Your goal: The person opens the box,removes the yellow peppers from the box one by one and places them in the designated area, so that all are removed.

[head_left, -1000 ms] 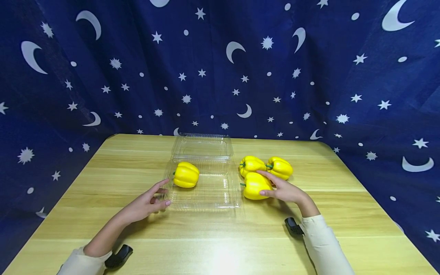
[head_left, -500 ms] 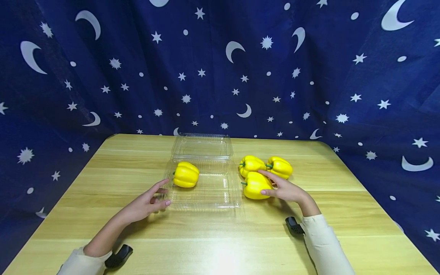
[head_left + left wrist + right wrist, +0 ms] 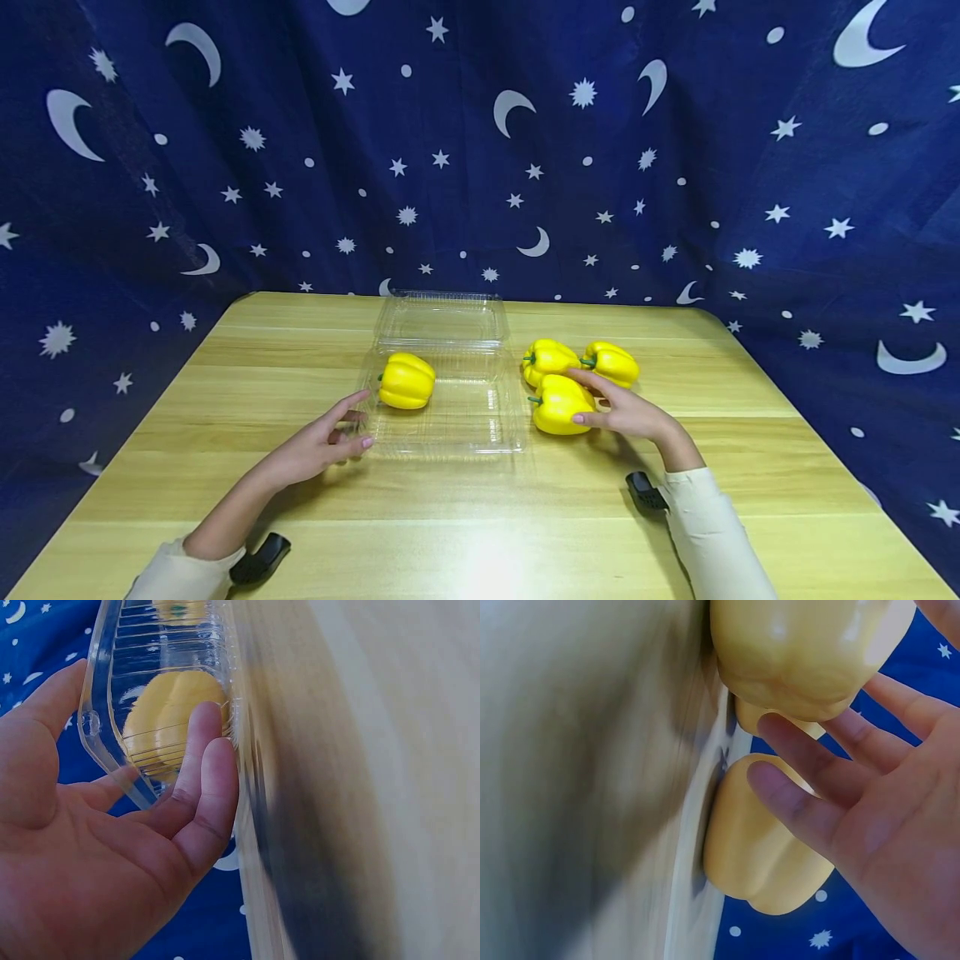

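A yellow bell pepper (image 3: 557, 406) with a green stem lies on the table, and my right hand (image 3: 624, 413) grips it from the right, thumb at the near side and index finger over the far side. Seen from the right wrist, this bell pepper (image 3: 802, 652) fills the top, with the lower fingers (image 3: 795, 802) loosely bent below it. My left hand (image 3: 318, 450) rests at the left edge of an opened clear plastic clamshell container (image 3: 457, 429), fingers loosely spread and holding nothing. Another yellow bell pepper (image 3: 407, 382) sits in the left part of the container.
Two more yellow bell peppers, one (image 3: 551, 358) behind the gripped pepper and one (image 3: 611, 365) to its right, stand close together. The container's lid (image 3: 442, 321) lies back toward the far table edge. A dark blue curtain (image 3: 450, 125) with moons and stars hangs behind the wooden table (image 3: 420, 517).
My right hand has shifted slightly to the right, and the bell pepper in it has moved and turned a little with it. The left hand and the container stay as they were.
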Tool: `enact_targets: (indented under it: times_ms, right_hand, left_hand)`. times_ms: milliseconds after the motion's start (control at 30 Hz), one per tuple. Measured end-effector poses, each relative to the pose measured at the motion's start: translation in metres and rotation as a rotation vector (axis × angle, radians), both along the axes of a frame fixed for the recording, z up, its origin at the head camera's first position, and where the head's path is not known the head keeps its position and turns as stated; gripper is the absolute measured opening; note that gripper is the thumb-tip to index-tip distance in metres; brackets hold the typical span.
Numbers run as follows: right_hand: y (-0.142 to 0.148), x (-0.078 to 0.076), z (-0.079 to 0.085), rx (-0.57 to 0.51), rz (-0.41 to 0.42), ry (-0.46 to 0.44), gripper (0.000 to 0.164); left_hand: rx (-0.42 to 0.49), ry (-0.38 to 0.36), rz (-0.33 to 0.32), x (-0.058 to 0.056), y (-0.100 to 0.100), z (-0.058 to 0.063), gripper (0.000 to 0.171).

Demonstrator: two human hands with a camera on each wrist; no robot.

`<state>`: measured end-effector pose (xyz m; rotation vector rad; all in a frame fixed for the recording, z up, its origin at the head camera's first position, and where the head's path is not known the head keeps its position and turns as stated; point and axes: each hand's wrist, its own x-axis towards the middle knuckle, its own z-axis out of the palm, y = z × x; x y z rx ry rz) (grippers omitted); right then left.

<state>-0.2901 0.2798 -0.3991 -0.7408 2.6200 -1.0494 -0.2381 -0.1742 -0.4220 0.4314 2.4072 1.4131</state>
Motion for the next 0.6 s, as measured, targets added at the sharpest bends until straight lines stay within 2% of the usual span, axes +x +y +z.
enact_targets:
  times_ms: [600]
  right_hand:
    - [-0.0056,0.0022,0.0063,-0.018,-0.028,0.035,0.064]
  left_hand:
    - [0.012,0.01,-0.011,0.0002,-0.0009,-0.0018,0.073]
